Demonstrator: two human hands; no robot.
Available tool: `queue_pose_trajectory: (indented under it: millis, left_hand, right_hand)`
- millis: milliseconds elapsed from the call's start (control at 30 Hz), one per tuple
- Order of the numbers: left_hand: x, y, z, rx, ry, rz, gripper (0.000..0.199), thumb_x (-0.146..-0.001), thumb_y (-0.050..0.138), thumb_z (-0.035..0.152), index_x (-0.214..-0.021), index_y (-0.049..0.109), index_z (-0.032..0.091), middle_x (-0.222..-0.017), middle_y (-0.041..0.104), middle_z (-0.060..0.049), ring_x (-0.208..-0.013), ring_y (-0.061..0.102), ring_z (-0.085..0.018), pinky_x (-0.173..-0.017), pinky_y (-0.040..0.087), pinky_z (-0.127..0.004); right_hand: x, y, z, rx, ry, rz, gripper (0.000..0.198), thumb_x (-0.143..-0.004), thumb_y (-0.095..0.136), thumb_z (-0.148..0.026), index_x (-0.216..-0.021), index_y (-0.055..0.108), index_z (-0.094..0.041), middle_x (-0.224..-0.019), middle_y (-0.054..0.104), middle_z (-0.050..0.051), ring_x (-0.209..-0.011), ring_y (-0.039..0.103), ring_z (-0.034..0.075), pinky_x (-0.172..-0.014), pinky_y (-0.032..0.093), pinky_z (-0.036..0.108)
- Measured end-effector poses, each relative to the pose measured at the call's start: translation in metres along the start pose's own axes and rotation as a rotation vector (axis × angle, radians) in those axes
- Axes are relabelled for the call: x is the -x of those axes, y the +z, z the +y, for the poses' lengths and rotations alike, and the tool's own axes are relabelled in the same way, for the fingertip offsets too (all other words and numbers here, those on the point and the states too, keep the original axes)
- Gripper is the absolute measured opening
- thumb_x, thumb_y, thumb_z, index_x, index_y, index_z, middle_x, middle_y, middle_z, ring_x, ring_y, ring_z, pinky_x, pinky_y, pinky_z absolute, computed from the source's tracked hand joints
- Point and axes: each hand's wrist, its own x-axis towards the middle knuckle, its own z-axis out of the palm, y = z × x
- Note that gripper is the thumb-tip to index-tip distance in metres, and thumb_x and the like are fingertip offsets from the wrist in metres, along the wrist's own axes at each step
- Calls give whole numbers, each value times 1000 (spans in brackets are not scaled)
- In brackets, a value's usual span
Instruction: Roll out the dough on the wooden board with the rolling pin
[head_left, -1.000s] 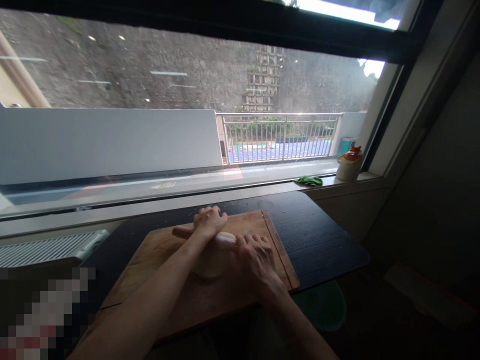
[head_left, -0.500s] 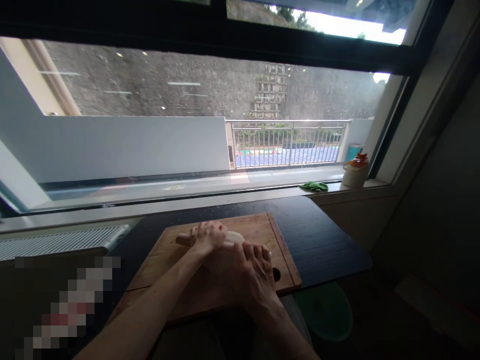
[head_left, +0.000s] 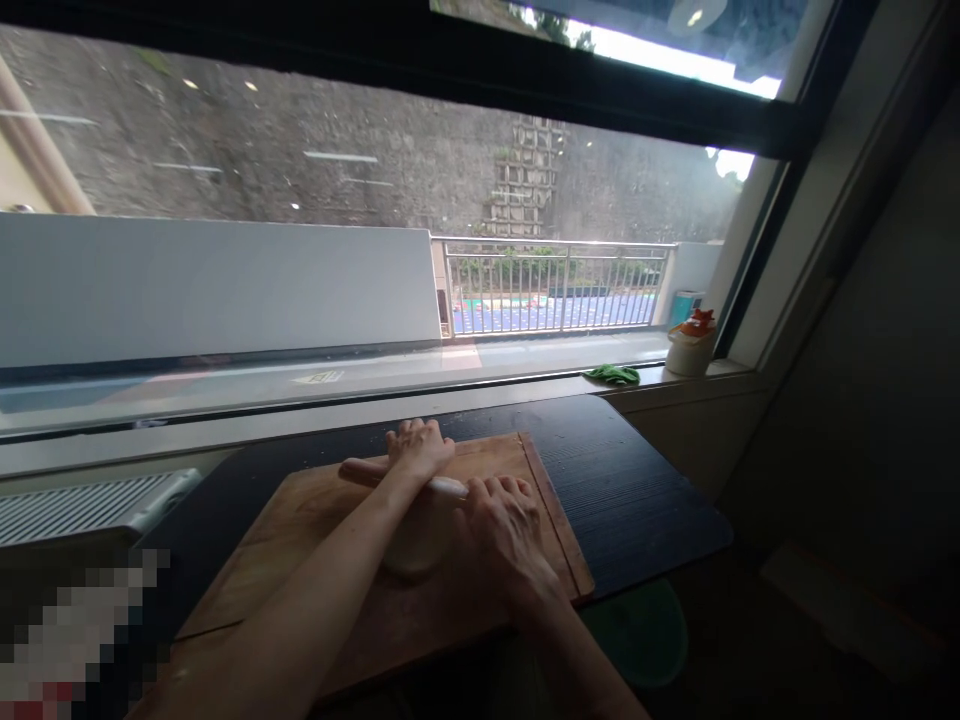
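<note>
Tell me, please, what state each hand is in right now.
Left hand: over the rolling pin; grip hidden, can't tell.
Right hand: curled at its right end; grip hidden too.

1. Crumpled green cloth (head_left: pixel 613 375) on the pale windowsill (head_left: pixel 225 434).
2. Cream jug with an orange top (head_left: pixel 690 352), upright on the sill, right of the cloth.
3. Slatted white radiator (head_left: pixel 90 507), lower left.
4. Round green object (head_left: pixel 645 635), low at right, too dim to identify.
5. Outside: metal railing (head_left: pixel 564 290), white parapet (head_left: pixel 225 285), rough grey wall (head_left: pixel 420 170).
</note>
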Motion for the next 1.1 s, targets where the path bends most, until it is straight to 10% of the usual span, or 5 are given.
queue_pose_trajectory:
  millis: [567, 867, 1100]
  left_hand:
    - [78, -13, -34, 107, -34, 28, 36, -88, 31, 35, -97, 64, 27, -115, 64, -5, -111, 51, -26, -94, 34, -44]
    - [45, -13, -53, 48, 19, -27, 32, -83, 41, 37, -100, 65, 24, -113, 63, -7, -111, 51, -26, -91, 37, -40]
    - [79, -16, -13, 177, 215, 74, 39, -93, 26, 36, -104, 62, 26, -114, 65, -3, -111, 53, -19, -96, 35, -34]
  right_hand:
    - [36, -4, -22, 43, -62, 32, 35, -87, 42, -15, -120, 50, -23, -98, 58, 5, -94, 49, 21, -92, 31, 37]
    - [22, -54, 41, 62, -181, -201, 13, -81, 55, -16, -89, 57, -25, -88, 63, -1, -85, 53, 18, -75, 32, 29]
    - [65, -82, 69, -43, -50, -219, 19, -85, 54, -22, -100, 58, -32, -89, 63, -3, -83, 56, 15, -70, 34, 25]
